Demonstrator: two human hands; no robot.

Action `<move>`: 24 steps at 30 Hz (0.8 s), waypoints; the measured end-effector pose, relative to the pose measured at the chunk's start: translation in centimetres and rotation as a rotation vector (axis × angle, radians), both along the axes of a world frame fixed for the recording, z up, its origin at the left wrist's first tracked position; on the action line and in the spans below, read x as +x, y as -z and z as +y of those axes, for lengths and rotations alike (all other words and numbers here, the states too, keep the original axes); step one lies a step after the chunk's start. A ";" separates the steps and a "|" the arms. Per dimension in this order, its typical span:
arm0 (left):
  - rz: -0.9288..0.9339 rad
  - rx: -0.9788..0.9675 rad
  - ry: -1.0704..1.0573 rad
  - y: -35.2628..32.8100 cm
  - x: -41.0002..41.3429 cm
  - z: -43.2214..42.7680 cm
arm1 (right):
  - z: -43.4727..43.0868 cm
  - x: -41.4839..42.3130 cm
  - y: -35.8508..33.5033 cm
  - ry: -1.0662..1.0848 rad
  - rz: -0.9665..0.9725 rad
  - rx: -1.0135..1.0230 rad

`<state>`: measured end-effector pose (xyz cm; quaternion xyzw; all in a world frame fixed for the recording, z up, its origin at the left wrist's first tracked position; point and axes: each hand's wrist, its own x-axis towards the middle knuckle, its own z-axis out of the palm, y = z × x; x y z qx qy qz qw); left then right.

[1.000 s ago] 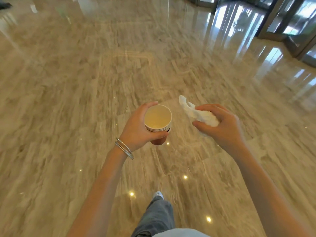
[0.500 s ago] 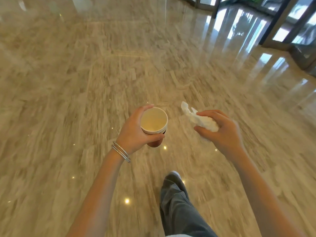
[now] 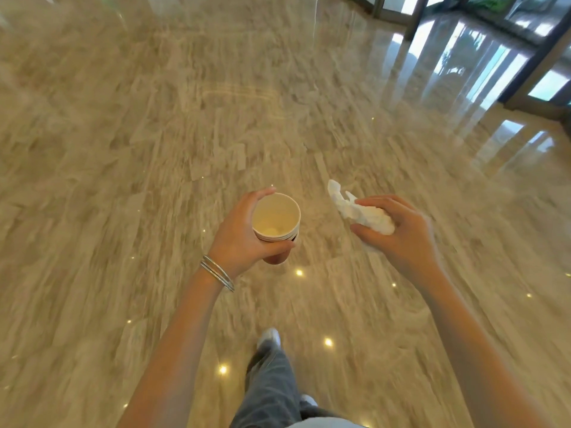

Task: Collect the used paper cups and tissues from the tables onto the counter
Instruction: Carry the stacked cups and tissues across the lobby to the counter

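Head view, and we have both hands out in front of us over a glossy beige marble floor (image 3: 154, 134). Our left hand (image 3: 244, 239) is curled round a nested stack of paper cups, cream inside and reddish-brown outside (image 3: 276, 217): thumb across the near side, forefinger hooked over the far rim, mouth facing up. The stack's base pokes out below the thumb. Thin silver bangles (image 3: 217, 273) sit on that wrist. Across the gap, well apart from the cups, our right hand (image 3: 401, 239) has its fingers closed over a crumpled white tissue (image 3: 364, 211), and a loose twisted end sticks out past the fingertips towards the cups. Below the hands we see a grey trouser leg (image 3: 272, 384) and a pale shoe (image 3: 269, 336). Dark-framed glass doors (image 3: 525, 41) shine far beyond the right hand.
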<state>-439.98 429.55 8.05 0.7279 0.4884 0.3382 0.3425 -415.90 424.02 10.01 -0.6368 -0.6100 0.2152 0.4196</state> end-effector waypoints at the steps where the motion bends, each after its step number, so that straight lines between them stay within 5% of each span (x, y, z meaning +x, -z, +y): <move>1: 0.002 -0.002 -0.001 0.3 0.3 2.4 | 2.3 0.3 0.4 -0.005 0.008 -0.007; 24: 0.061 0.025 0.083 1.0 8.7 62.0 | 60.3 8.3 2.1 0.059 0.036 -0.030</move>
